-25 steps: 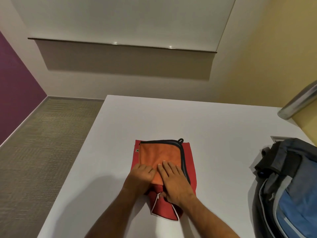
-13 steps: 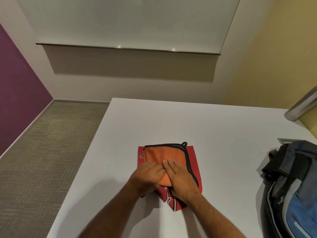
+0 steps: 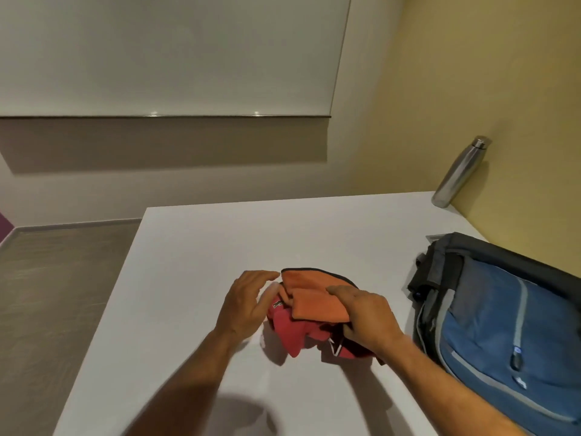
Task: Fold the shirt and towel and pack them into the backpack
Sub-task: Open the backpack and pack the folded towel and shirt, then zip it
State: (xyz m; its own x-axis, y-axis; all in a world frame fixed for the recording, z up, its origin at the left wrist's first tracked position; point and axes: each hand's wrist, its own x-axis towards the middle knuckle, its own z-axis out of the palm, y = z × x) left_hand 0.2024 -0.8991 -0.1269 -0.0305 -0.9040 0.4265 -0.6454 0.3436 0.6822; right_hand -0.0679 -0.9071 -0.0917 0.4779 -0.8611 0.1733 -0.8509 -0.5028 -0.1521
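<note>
Now lifted off the table (image 3: 188, 262): towel (image 3: 317, 302) and shirt (image 3: 290, 328), right hand (image 3: 366, 316) fingers gripping both, left hand (image 3: 246, 302) open.

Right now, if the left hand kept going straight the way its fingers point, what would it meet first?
Probably the orange towel: the left hand points its open fingers at the towel's near corner, above the red shirt. Depth is uncertain.
</note>
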